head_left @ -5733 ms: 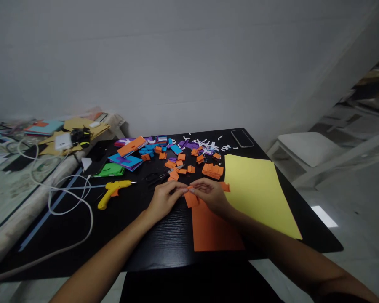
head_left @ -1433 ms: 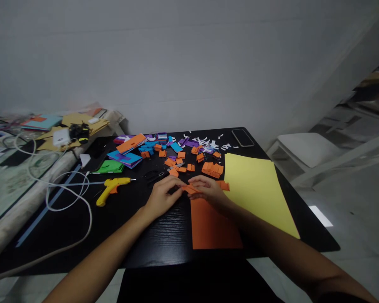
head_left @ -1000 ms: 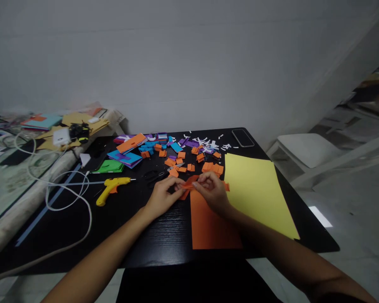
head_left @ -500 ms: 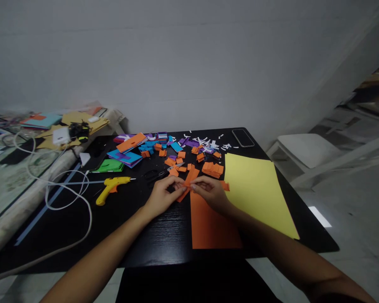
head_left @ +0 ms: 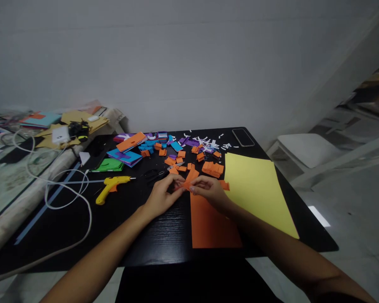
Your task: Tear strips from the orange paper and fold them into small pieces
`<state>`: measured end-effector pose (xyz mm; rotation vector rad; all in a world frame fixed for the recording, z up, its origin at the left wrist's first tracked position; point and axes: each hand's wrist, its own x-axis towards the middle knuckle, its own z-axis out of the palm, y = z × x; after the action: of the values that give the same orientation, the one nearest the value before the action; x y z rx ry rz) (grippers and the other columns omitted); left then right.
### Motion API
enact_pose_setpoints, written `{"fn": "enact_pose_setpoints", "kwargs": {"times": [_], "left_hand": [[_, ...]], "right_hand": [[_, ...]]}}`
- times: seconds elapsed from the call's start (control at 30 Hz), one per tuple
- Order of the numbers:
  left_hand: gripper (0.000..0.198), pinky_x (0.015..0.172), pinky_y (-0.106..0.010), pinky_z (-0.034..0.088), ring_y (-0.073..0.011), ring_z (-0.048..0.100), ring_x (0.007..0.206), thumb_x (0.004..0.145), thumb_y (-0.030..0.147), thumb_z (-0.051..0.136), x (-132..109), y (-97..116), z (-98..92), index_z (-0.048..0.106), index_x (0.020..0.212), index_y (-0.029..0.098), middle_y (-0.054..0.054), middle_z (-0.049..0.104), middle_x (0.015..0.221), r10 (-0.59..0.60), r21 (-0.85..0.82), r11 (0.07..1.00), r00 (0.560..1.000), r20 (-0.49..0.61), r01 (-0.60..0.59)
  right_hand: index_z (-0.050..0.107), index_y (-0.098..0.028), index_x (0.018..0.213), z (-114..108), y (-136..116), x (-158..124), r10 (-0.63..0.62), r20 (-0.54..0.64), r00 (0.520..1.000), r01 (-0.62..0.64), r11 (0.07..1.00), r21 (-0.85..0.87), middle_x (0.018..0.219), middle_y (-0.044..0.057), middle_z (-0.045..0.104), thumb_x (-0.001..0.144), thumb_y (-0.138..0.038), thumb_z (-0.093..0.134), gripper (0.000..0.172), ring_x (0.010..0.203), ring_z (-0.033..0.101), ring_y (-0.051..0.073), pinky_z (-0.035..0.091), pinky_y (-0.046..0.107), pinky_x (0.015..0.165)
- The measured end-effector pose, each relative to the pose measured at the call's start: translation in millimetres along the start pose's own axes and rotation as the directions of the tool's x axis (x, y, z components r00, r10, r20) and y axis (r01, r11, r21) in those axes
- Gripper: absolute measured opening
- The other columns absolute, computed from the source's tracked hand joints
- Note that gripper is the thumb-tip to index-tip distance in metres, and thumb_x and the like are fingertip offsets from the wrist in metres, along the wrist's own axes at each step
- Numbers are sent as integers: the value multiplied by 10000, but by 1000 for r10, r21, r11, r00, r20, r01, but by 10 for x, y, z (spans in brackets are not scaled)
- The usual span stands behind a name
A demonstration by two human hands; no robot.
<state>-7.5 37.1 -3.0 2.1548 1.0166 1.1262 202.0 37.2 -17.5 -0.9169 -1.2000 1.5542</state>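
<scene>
My left hand (head_left: 164, 194) and my right hand (head_left: 210, 191) pinch a narrow orange paper strip (head_left: 191, 176) between them, its upper end slanting up to the right. Their fingers cover the strip's lower part. Under my right hand lies a flat orange paper sheet (head_left: 213, 229). Just beyond my hands are small folded orange paper pieces (head_left: 180, 160) and a stack of orange paper strips (head_left: 212, 169). Black-handled scissors (head_left: 153, 174) rest left of them, the blades partly among the orange pieces.
Yellow paper (head_left: 259, 193) covers the right of the black table. A yellow glue gun (head_left: 115, 185) with a white cable (head_left: 90, 223) lies left. Behind are blue folded papers (head_left: 129, 158), green paper (head_left: 109, 165), white scraps (head_left: 206, 143) and a phone (head_left: 243, 137). A white stool (head_left: 306, 149) stands right.
The orange strip's lower end, which showed below my left fingers, is now out of sight behind them. Both hands stay in nearly the same place.
</scene>
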Motion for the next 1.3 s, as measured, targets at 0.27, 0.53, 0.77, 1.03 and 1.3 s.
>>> {"fn": "enact_pose_setpoints", "kwargs": {"times": [0.27, 0.53, 0.77, 1.03, 1.3], "left_hand": [[107, 792, -305, 552, -177, 689, 875, 916, 236, 675, 29, 52, -10, 645, 1011, 197, -50, 720, 948, 71, 66, 996, 994, -78, -65], [185, 523, -215, 399, -87, 483, 509, 918, 255, 649, 16, 112, -49, 594, 756, 185, 43, 537, 591, 73, 147, 988, 989, -125, -55], [261, 475, -192, 359, -69, 454, 454, 908, 243, 642, -27, 130, 13, 570, 665, 175, 51, 503, 520, 116, 113, 986, 993, 27, -119], [88, 568, -199, 497, -98, 591, 591, 900, 252, 647, -13, 111, 31, 589, 914, 186, 7, 636, 753, 1, 0, 1000, 999, -36, -1], [109, 661, -232, 541, -131, 660, 691, 939, 261, 608, -2, 97, 58, 676, 965, 178, -21, 700, 776, -85, -105, 991, 996, -6, 84]], "right_hand": [[677, -213, 818, 11, 30, -8, -60, 23, 998, 61, 996, -60, 796, 8, 701, 711, -408, 849, 281, 761, 676, 171, 574, 352, 783], [713, -235, 846, 41, 32, -93, -489, -13, 872, 415, 754, -509, 822, 53, 678, 866, -295, 705, 65, 758, 661, 201, 565, 351, 699], [715, -251, 867, 53, -12, -137, -660, 71, 748, 523, 520, -675, 753, 38, 688, 899, -209, 629, 101, 714, 644, 202, 522, 339, 642], [737, -274, 896, 51, 37, -138, -654, 72, 753, 523, 529, -668, 808, 44, 699, 897, -211, 641, 115, 745, 657, 208, 540, 354, 674], [757, -284, 929, 46, 31, -135, -669, 91, 737, 545, 510, -665, 858, 53, 693, 907, -176, 638, 163, 803, 670, 215, 552, 361, 701]]}}
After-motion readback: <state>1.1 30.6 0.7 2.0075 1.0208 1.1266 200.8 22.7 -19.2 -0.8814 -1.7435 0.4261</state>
